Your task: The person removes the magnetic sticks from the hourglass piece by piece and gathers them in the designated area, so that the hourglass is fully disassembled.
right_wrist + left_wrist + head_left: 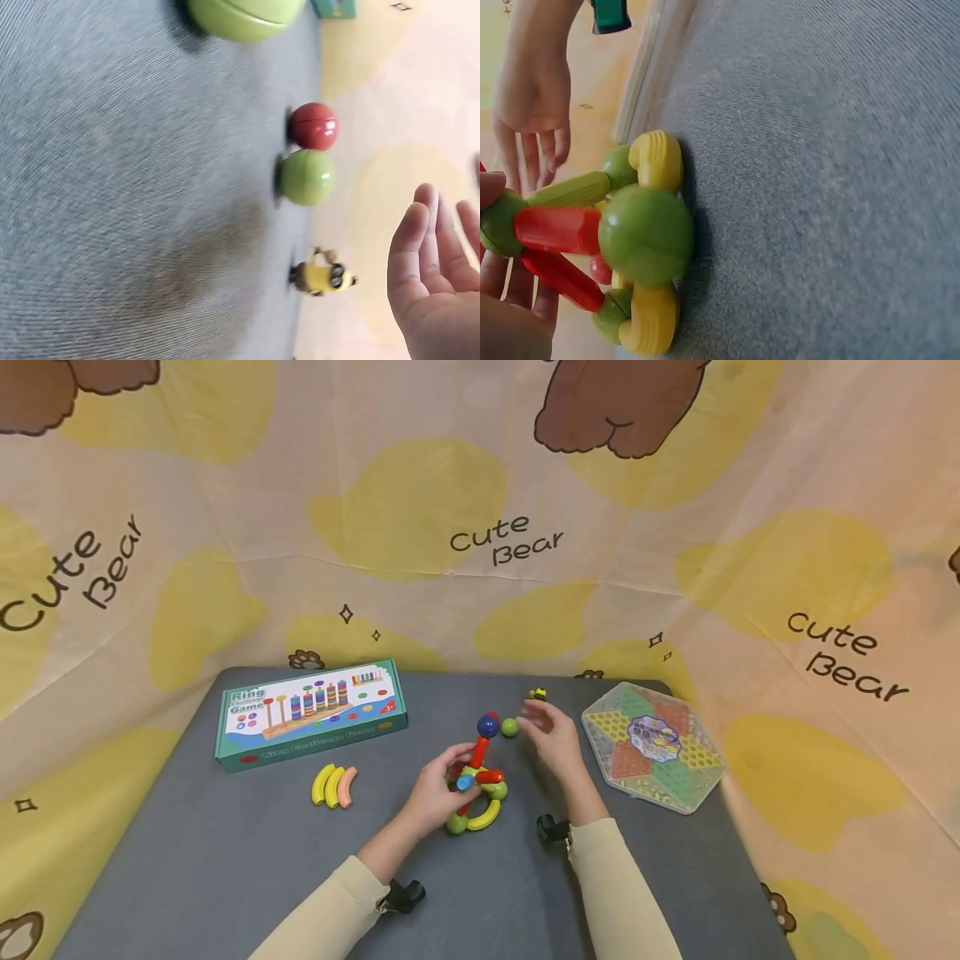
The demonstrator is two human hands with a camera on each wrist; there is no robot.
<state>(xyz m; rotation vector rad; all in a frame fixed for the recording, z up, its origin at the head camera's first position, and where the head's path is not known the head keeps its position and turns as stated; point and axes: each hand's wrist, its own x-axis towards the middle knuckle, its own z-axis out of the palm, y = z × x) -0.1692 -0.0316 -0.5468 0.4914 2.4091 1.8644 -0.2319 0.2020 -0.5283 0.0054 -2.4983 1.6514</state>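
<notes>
While the left hand [433, 789] gripped the ball-and-rod structure [491, 777] on the table [247, 852] in the head view, the right hand [553, 745] hovered near a loose green ball [510, 727]; the step seemed to be steadying, the next move likely calling for a gentle pinch. In the left wrist view, thumb and fingers bracketed a green joint [502, 225]. The right wrist view showed empty, loosely parted fingers [409, 251].

Soft diffuse light, blurry shadows, wrist views slightly soft
</notes>
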